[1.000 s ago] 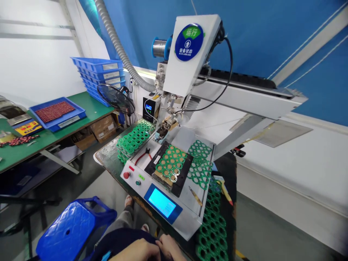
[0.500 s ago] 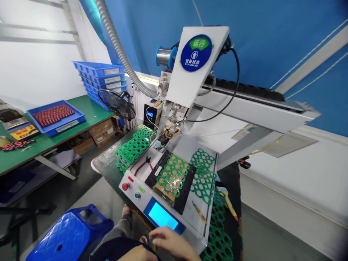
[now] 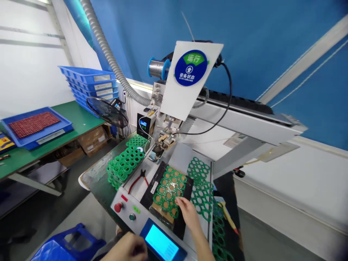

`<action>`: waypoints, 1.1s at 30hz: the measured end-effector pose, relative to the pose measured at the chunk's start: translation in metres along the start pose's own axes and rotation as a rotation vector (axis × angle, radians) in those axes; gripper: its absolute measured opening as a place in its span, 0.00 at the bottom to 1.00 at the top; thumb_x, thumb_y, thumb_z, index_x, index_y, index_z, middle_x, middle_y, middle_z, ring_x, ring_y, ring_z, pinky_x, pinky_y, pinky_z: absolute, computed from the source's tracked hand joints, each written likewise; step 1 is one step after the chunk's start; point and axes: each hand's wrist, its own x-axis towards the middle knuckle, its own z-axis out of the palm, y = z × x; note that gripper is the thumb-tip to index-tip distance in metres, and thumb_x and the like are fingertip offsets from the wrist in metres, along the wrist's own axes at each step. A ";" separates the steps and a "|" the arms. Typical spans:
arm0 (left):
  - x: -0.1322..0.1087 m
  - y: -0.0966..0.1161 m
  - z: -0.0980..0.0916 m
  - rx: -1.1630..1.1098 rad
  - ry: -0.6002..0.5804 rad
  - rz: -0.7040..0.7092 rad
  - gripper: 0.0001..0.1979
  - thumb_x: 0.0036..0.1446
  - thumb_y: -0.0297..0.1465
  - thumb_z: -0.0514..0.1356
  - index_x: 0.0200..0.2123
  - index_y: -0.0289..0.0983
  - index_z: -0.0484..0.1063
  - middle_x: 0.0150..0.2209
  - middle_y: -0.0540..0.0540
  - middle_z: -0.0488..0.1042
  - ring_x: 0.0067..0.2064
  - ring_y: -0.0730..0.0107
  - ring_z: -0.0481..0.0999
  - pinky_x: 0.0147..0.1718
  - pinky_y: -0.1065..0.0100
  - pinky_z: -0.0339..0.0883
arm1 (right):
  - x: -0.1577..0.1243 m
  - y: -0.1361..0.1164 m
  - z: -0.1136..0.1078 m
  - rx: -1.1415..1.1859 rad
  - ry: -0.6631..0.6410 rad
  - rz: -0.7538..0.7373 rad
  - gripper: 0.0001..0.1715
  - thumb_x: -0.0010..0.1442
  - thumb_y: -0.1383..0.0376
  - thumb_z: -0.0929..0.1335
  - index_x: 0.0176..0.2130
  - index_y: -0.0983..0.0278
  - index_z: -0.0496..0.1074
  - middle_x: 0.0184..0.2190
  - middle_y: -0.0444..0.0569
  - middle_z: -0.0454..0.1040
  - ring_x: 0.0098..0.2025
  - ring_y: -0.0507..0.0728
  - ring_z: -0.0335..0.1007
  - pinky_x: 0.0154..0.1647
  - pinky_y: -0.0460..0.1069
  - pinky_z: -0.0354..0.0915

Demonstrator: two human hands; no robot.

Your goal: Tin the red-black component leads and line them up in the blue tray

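My right hand [image 3: 187, 211] reaches over the machine bed, its thumb and fingers pinched at the right front edge of a green circuit board panel [image 3: 172, 185] with rows of round holes. That panel lies flat on a brown block in a black fixture [image 3: 187, 188]. Curled into a loose fist, my left hand [image 3: 132, 247] is low in the view, left of the lit blue touchscreen [image 3: 161, 242]; nothing shows in it. Above and behind the fixture is the machine's soldering head [image 3: 164, 139]. More green ring panels [image 3: 201, 188] lie on the bed to the right.
Stacked green panels [image 3: 126, 159] stand left of the machine. Red-handled cutters [image 3: 140, 177], a red button [image 3: 118, 207] and a green button [image 3: 132, 216] are on its left side. A yellow-handled brush [image 3: 228, 217] lies at right. A blue stool [image 3: 67, 244] is on the floor.
My right hand has moved forward from near the touchscreen to the panel's edge and closed there. My left hand has shifted slightly left and up. The camera view has tilted and shifted.
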 end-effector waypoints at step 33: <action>0.089 -0.200 0.018 -0.390 0.436 -0.379 0.14 0.61 0.38 0.56 0.29 0.32 0.70 0.25 0.53 0.71 0.28 0.75 0.73 0.33 0.67 0.70 | -0.117 -0.012 0.117 -0.158 -0.529 -0.056 0.14 0.59 0.62 0.62 0.27 0.65 0.72 0.24 0.47 0.75 0.29 0.55 0.71 0.31 0.45 0.61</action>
